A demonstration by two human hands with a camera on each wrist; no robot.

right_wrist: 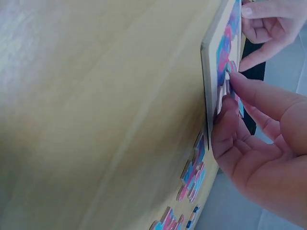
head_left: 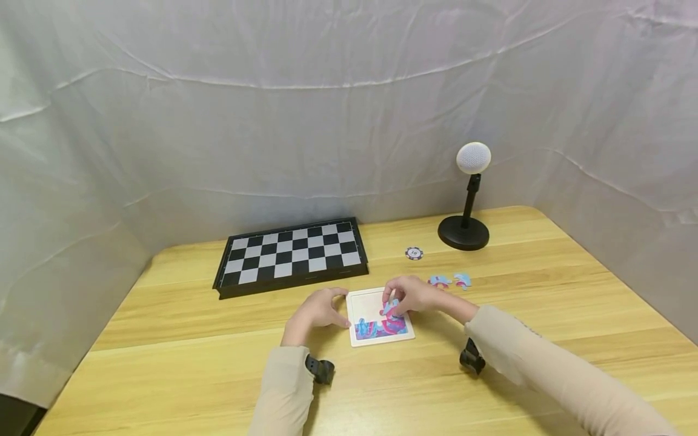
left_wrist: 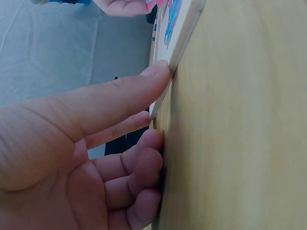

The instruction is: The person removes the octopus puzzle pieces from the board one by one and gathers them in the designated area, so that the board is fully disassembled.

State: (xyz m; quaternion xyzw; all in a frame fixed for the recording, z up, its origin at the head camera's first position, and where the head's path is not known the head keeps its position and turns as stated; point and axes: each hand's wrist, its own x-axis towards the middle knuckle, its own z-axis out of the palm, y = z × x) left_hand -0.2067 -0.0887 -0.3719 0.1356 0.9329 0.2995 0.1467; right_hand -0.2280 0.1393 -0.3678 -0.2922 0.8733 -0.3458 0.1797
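Note:
A square puzzle tray (head_left: 382,343) with a pale rim lies on the table, its near part filled with blue, pink and purple pieces (head_left: 382,328). My right hand (head_left: 415,294) pinches a blue-and-pink puzzle piece (head_left: 390,307) between thumb and fingers, tilted over the tray's right half. At the tray's left edge rests my left hand (head_left: 318,307); its thumb and index finger are extended against the rim, while the other fingers bend loosely in the left wrist view. Beyond the right hand lie loose puzzle pieces (head_left: 462,280), partly hidden by it in the head view.
A black-and-white chessboard (head_left: 294,254) stands at the back left. Behind the loose pieces is a poker chip (head_left: 414,253). A round white object on a black stand (head_left: 463,232) is at the back right. Pale cloth (head_left: 305,139) hangs around the wooden table (head_left: 185,363).

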